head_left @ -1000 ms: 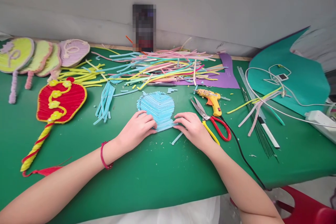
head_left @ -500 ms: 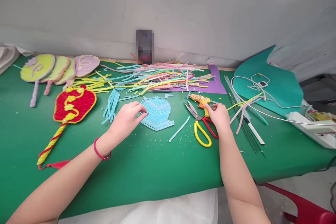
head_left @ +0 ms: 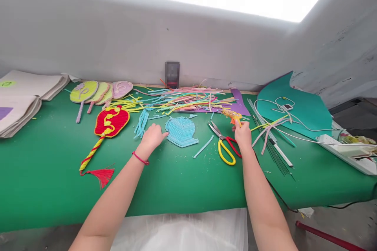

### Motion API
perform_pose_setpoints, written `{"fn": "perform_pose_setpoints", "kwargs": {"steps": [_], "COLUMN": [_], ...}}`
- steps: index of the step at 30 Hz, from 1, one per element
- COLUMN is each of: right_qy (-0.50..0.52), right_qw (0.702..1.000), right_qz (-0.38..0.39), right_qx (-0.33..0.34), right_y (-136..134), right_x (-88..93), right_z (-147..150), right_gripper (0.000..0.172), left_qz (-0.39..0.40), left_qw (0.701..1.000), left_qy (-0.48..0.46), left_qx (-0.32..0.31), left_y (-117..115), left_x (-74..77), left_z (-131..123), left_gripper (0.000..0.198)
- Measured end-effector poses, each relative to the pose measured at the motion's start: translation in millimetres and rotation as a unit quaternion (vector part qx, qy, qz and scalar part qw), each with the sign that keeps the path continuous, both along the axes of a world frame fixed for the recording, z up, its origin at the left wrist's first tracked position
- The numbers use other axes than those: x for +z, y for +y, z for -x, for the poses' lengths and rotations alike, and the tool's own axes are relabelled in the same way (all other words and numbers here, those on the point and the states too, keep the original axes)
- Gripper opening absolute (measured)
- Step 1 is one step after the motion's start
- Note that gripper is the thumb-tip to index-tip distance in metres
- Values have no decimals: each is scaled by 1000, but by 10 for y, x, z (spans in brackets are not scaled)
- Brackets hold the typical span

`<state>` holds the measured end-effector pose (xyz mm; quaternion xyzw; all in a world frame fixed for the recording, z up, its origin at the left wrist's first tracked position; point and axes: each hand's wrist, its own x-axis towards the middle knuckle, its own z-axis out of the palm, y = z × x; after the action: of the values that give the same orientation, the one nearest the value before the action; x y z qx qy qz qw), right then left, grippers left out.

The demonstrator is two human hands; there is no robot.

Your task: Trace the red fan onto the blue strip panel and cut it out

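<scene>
In the head view, my right hand (head_left: pixel 243 135) is wrapped around the handle of a yellow-orange hot glue gun (head_left: pixel 232 115), its nozzle facing left. Just left of that hand lie scissors (head_left: pixel 224 146) with one yellow and one red handle, blades parted. A blue panel (head_left: pixel 181 130) of pipe cleaners laid side by side rests on the table. My left hand (head_left: pixel 153 138) is at the panel's left edge, thumb stretched out and apart from the curled fingers, nothing visible in it. Behind it sits a bundle of short blue pipe cleaners (head_left: pixel 141 123). One blue piece (head_left: pixel 204 147) lies right of the panel.
A red and yellow tasselled fan (head_left: pixel 112 122) lies at left, with several pastel fans (head_left: pixel 85 91) behind. Loose coloured pipe cleaners (head_left: pixel 188 100) are heaped at the back. Wires (head_left: pixel 277 157), a teal sheet (head_left: pixel 306 110) and a power strip (head_left: pixel 347 153) are at right.
My right hand has closed around the glue gun's handle and lifted it off the table beside the scissors. My left hand has come down by the panel's left edge. The view has tilted up.
</scene>
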<state>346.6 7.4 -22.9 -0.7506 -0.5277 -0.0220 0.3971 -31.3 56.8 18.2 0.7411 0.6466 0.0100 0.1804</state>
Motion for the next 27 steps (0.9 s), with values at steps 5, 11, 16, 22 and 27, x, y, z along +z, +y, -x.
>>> {"fn": "perform_pose_setpoints", "kwargs": {"steps": [5, 11, 16, 22, 27], "right_qy": [100, 186, 224, 303, 332], "right_qw": [989, 975, 960, 936, 927], "right_qz": [22, 116, 156, 165, 156], "right_qx": [-107, 33, 68, 65, 80], "right_y": [-154, -180, -116, -53, -29], "right_x": [287, 310, 85, -52, -79], "right_z": [551, 1397, 1546, 1423, 1390], "right_gripper": [42, 43, 42, 39, 39], "left_qz": [-26, -56, -37, 125, 183], "left_qw": [997, 990, 966, 789, 742], "left_qy": [-57, -129, -252, -580, -627], "left_qx": [38, 28, 50, 156, 153], "left_y": [75, 54, 43, 52, 70], "left_x": [-140, -282, -339, -415, -450], "left_z": [-61, -74, -85, -202, -243], "left_gripper": [34, 26, 18, 35, 48]}}
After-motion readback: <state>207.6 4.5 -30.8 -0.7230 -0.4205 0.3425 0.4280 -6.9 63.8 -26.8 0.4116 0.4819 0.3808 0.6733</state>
